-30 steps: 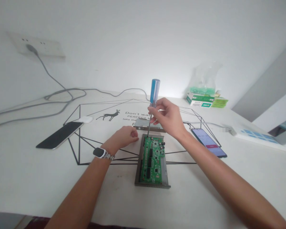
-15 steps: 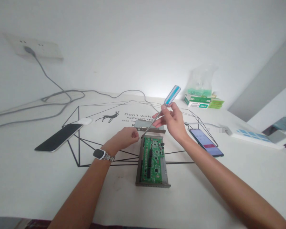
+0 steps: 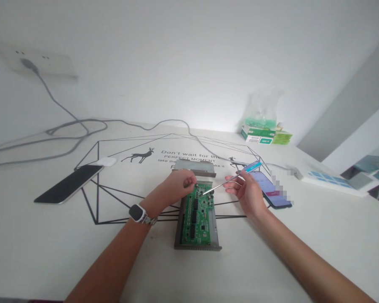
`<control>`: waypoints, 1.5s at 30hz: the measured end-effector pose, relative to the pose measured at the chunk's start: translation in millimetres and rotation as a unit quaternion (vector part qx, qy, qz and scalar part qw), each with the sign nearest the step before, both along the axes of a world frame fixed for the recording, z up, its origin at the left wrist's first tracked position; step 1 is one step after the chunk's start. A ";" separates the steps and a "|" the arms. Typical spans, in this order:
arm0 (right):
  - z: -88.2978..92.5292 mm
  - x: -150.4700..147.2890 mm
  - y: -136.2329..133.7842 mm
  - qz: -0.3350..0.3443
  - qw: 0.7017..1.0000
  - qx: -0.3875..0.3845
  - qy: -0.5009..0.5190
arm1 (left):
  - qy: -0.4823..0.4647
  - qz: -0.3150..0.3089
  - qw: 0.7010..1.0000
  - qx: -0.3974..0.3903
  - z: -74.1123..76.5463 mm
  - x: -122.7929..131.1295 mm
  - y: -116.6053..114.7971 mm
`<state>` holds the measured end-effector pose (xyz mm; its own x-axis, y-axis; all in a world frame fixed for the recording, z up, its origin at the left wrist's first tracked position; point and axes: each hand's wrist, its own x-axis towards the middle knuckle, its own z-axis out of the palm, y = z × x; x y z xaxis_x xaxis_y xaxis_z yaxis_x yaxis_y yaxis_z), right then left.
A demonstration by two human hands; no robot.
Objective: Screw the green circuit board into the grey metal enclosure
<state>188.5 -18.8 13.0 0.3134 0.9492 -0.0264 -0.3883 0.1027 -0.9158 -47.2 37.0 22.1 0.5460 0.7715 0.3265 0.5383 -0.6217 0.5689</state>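
A green circuit board (image 3: 205, 214) lies in an open grey metal case (image 3: 177, 235) on the white table. My right hand (image 3: 250, 194), right of the board, holds a screwdriver (image 3: 221, 184) with a clear and blue handle. Its shaft slants down to the left, and the tip is over the upper part of the board. My left hand (image 3: 177, 187) is closed at the board's upper left corner, fingertips pinched together; whatever they hold, if anything, is hidden. Just behind the case lies a flat grey metal cover (image 3: 194, 167).
A dark tablet (image 3: 68, 185) and a white mouse-like object (image 3: 107, 162) lie at left. On the right are a lit phone (image 3: 276, 193) and a white power strip (image 3: 331, 181). Small boxes (image 3: 259, 134) stand by the wall, and a grey cable (image 3: 139, 125) runs across the back.
My right hand has come down and to the right, tilting the screwdriver flatter; its tip shifted from the case's corner to over the board. My left hand has moved right, over the board's corner.
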 end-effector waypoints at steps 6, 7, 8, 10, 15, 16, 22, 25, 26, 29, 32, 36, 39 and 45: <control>11.1 -7.7 -8.9 -0.029 0.997 0.076 -0.017 | 0.045 -0.022 0.998 0.036 -4.1 7.6 -1.9; 12.5 -8.6 -10.9 -0.029 0.996 0.088 -0.021 | 0.053 -0.022 0.998 0.038 -4.7 8.4 -2.4; 13.5 -9.5 -12.7 -0.028 0.995 0.097 -0.024 | 0.060 -0.021 0.997 0.040 -5.2 9.1 -2.9; 14.4 -11.7 -15.5 -0.021 0.994 0.107 -0.027 | 0.067 -0.020 0.997 0.040 -6.2 10.4 -4.1; 12.5 -16.0 -18.3 -0.011 0.991 0.123 -0.056 | 0.055 -0.011 0.998 0.037 -8.7 12.0 -7.0; 12.0 -16.2 -18.5 -0.011 0.990 0.126 -0.065 | 0.056 -0.010 0.998 0.036 -9.0 12.1 -7.4; 9.5 -14.5 -17.7 -0.015 0.985 0.144 -0.090 | 0.080 -0.007 0.996 0.039 -7.5 12.5 -8.9; 9.6 -14.2 -17.3 -0.016 0.985 0.143 -0.093 | 0.090 -0.007 0.995 0.043 -6.5 12.8 -9.3; 10.0 -14.3 -17.5 -0.019 0.985 0.145 -0.095 | 0.091 -0.006 0.995 0.043 -6.2 12.8 -9.6; 11.8 -14.6 -18.5 -0.028 0.982 0.152 -0.106 | 0.092 -0.005 0.995 0.044 -5.3 12.9 -10.5; 12.6 -14.3 -19.4 -0.034 0.980 0.159 -0.113 | 0.098 -0.004 0.994 0.042 -4.2 12.9 -10.9; 10.7 -12.8 -18.2 -0.030 0.980 0.158 -0.114 | 0.103 -0.005 0.994 0.047 -4.2 13.2 -10.9; 8.2 -11.4 -16.3 -0.030 0.979 0.164 -0.115 | 0.111 -0.005 0.992 0.054 -4.1 13.7 -11.5; 5.4 -8.9 -14.9 -0.028 0.978 0.168 -0.118 | 0.126 -0.005 0.990 0.061 -0.5 13.2 -13.5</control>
